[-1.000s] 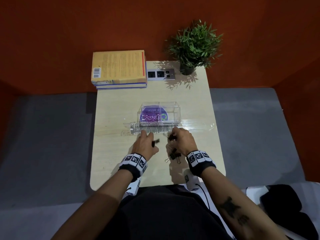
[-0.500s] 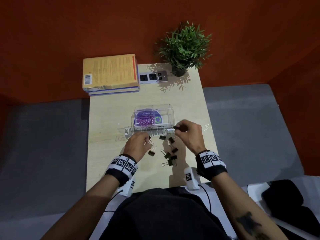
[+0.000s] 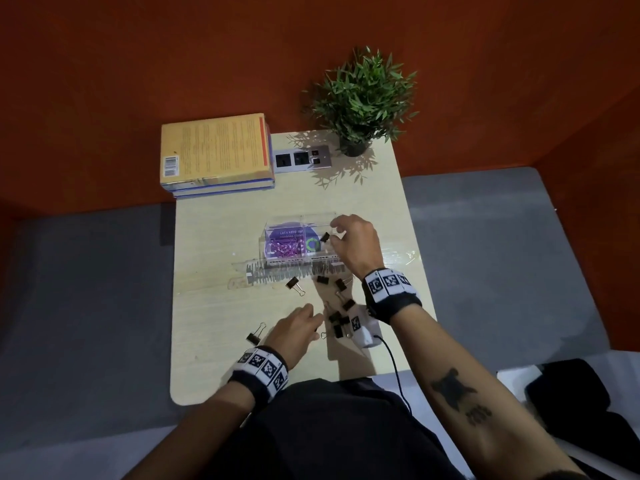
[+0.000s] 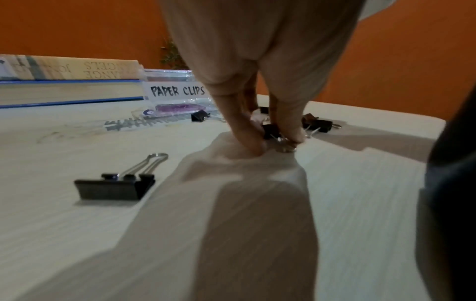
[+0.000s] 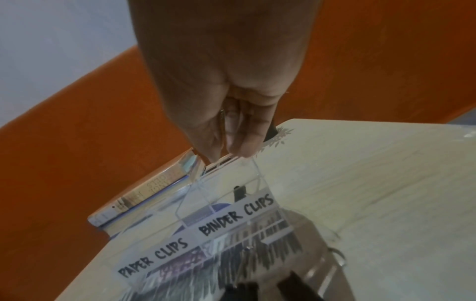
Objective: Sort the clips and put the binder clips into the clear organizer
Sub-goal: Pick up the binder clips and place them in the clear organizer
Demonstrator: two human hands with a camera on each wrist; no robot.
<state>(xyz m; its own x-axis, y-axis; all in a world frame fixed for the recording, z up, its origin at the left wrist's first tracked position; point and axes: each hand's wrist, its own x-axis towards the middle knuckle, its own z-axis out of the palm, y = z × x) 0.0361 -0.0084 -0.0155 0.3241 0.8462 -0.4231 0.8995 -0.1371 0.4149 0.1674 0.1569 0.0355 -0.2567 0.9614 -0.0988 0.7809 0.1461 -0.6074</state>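
Observation:
The clear organizer (image 3: 301, 217) stands mid-table, with purple paper clips in its left compartment; labels read "PAPER CLIPS" (image 4: 177, 90) and "BINDER CLIPS" (image 5: 235, 215). My right hand (image 3: 334, 233) hovers over the right compartment with its fingers (image 5: 247, 142) pointing down and loose. A black binder clip (image 5: 239, 192) is just below them inside that compartment, also visible from the head view (image 3: 324, 236). My left hand (image 3: 317, 323) is low on the table and pinches a small binder clip (image 4: 271, 131) between thumb and forefinger. Several loose binder clips (image 3: 341, 320) lie beside it.
More clips lie at the left (image 3: 254, 337) and nearer the organizer (image 3: 292, 283). A clear sheet with black stripes (image 3: 294, 271) lies in front of the organizer. Books (image 3: 214, 150), a socket strip (image 3: 301, 159) and a potted plant (image 3: 360, 98) line the table's (image 3: 214, 306) far edge.
My right hand went from the clip pile up over the organizer's right compartment, and its clip is now below the fingers. My left hand shifted right to the pile and pinches a clip.

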